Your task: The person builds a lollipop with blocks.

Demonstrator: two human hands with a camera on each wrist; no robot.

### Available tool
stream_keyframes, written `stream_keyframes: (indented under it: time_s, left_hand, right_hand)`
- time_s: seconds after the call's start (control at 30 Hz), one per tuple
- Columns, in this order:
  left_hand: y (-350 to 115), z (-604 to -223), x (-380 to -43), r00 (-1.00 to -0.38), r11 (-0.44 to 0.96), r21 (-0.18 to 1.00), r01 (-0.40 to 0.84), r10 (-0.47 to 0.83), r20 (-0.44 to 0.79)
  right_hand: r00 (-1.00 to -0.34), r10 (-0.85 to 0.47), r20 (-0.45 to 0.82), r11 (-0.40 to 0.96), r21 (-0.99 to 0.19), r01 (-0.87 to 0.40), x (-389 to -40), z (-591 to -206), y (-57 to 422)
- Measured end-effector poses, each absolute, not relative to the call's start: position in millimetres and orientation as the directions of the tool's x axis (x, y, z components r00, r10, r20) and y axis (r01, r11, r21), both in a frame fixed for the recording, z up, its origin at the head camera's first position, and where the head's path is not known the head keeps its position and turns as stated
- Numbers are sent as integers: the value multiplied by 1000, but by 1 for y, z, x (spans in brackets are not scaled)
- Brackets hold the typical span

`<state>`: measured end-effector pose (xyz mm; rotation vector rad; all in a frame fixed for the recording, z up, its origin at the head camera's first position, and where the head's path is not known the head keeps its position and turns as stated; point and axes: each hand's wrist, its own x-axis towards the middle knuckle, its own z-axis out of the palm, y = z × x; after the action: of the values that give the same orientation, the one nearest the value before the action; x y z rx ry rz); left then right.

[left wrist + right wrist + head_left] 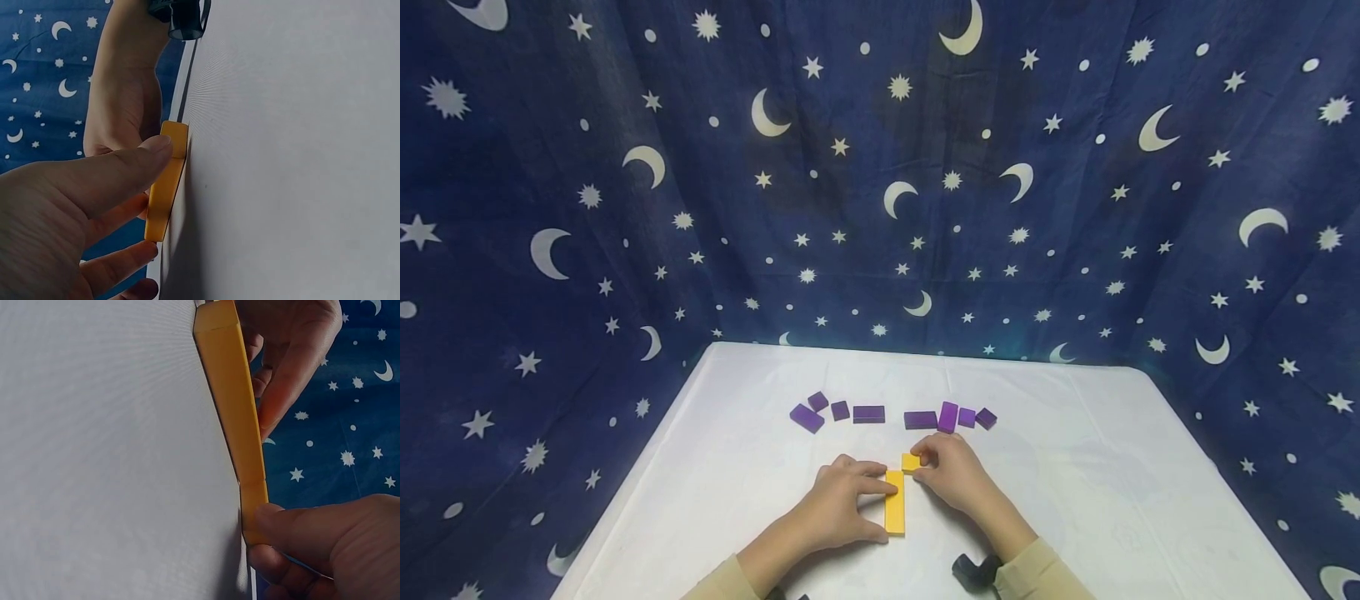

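Observation:
A long yellow block (pixel 895 515) lies flat on the white table, pointing away from me. My left hand (pixel 838 507) holds it from the left, thumb at its near end and fingers by its far half. At its far right corner sits a small yellow block (pixel 910 463), which my right hand (pixel 957 477) pinches between thumb and fingers. The right wrist view shows the small block (pixel 253 512) right up against the end of the long block (pixel 230 400). In the left wrist view, the left thumb (pixel 128 172) presses the long block's near end.
Behind the hands stretches a loose row of purple blocks: several at left, including a long one (pixel 868 414), and several at right, including an upright-looking one (pixel 948 417). A black wrist camera (pixel 976 573) is on the right wrist. Starry blue curtain (pixel 880 250) surrounds the table (pixel 700 500).

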<state>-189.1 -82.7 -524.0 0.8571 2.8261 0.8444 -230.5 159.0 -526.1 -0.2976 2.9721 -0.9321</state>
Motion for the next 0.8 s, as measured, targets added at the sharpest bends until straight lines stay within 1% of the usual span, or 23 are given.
stream_keyframes:
  time_s: [0.23,0.47,0.8]
  left_hand:
    - [-85,-525,-187,-842,688,517,509,523,134]
    - [-87,-525,-187,-848,683,534,498,513,135]
    - [-84,-526,-187,-843,683,527,506,520,136]
  right_hand:
    - [-985,-167,36,792,-590,-156,-233,-528,161]
    - [-988,-155,28,791,-595,-141,-235,-528,160]
    - [-983,-177,57,794,-582,-177,-236,-527,156]
